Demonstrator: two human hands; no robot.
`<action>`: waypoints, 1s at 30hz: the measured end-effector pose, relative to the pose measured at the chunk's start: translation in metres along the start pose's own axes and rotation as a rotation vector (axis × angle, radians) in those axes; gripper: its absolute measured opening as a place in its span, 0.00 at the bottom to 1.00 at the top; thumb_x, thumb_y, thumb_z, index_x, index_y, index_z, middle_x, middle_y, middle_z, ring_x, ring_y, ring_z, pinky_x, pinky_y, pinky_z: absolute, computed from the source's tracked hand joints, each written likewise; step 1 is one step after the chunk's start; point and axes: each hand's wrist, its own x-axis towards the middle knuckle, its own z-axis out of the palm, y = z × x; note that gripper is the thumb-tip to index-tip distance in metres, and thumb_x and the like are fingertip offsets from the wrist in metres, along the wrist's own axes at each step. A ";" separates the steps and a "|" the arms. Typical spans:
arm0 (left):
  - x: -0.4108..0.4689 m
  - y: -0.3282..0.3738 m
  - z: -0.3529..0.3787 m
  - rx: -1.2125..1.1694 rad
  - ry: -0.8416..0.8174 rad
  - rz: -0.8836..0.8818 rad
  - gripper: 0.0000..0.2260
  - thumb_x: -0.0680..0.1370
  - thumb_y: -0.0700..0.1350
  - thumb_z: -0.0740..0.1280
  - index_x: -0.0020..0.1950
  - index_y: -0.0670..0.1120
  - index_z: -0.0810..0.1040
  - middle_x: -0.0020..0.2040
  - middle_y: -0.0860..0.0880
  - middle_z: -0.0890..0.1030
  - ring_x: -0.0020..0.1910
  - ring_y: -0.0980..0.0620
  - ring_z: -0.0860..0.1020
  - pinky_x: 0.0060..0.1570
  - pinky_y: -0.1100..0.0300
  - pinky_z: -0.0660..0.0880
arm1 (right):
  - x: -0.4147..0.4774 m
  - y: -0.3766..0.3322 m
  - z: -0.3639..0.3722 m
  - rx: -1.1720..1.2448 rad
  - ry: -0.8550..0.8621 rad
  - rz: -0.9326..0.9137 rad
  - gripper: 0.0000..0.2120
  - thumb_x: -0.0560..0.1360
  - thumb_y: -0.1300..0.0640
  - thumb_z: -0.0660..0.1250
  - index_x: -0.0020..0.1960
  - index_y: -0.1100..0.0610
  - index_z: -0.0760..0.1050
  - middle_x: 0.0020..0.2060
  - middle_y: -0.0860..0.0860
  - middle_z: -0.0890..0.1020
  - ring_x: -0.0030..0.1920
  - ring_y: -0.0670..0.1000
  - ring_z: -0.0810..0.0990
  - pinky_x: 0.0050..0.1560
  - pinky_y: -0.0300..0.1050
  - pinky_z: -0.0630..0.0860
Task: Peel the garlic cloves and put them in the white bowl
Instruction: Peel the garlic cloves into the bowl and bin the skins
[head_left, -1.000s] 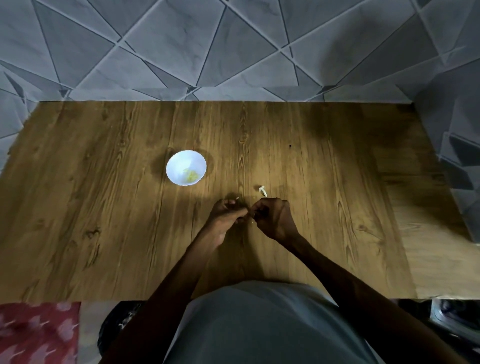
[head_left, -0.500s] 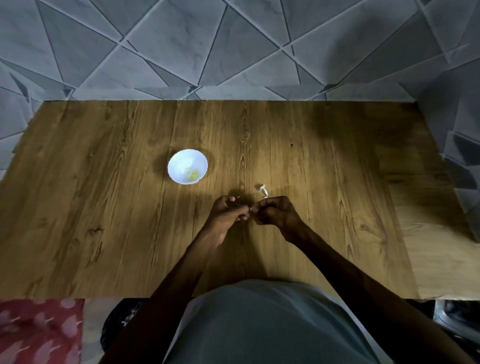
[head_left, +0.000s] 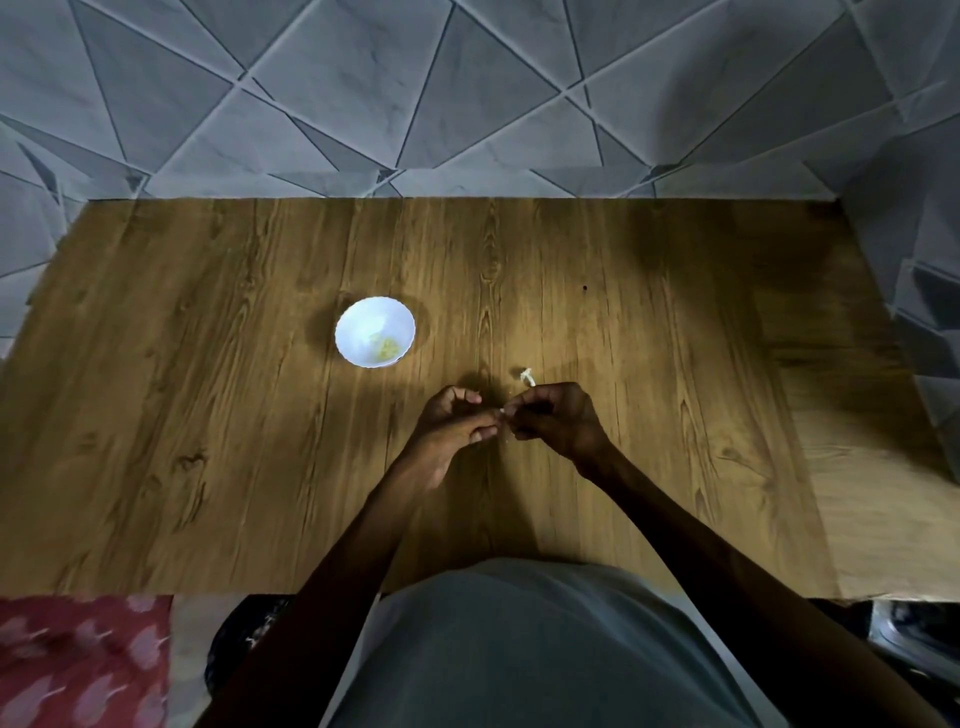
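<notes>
Forearms (head_left: 675, 519) angle inward over table (head_left: 208, 415); left hand (head_left: 451, 425), right hand (head_left: 560, 422) meet; fingers (head_left: 480, 432) of both curled, pinching garlic clove (head_left: 503, 413).

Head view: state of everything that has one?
white bowl: upright on the table, yellowish peeled bits inside.
garlic clove: pinched between both hands, mostly hidden.
left hand: fingers curled, pinching the clove.
right hand: fingers curled, pinching the clove.
peel scrap: loose on the table beyond the right hand.
</notes>
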 end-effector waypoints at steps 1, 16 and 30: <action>0.000 0.001 0.001 -0.016 0.000 -0.010 0.12 0.73 0.34 0.73 0.49 0.45 0.74 0.53 0.36 0.81 0.48 0.47 0.83 0.53 0.53 0.79 | 0.001 0.000 0.001 -0.121 0.023 -0.076 0.05 0.75 0.61 0.72 0.49 0.62 0.83 0.40 0.54 0.86 0.39 0.48 0.85 0.42 0.43 0.83; -0.003 0.012 0.009 -0.088 0.065 -0.081 0.12 0.73 0.28 0.68 0.49 0.41 0.71 0.45 0.38 0.81 0.43 0.47 0.83 0.47 0.57 0.81 | 0.000 -0.013 0.004 -0.538 0.030 -0.296 0.03 0.75 0.58 0.70 0.43 0.55 0.82 0.34 0.47 0.83 0.34 0.43 0.82 0.37 0.46 0.82; -0.009 0.028 0.015 0.326 0.151 0.133 0.17 0.69 0.33 0.75 0.46 0.46 0.69 0.35 0.50 0.80 0.32 0.51 0.79 0.43 0.52 0.78 | -0.004 -0.033 -0.004 0.019 0.038 0.059 0.10 0.70 0.66 0.76 0.49 0.66 0.80 0.40 0.60 0.85 0.40 0.58 0.86 0.42 0.51 0.84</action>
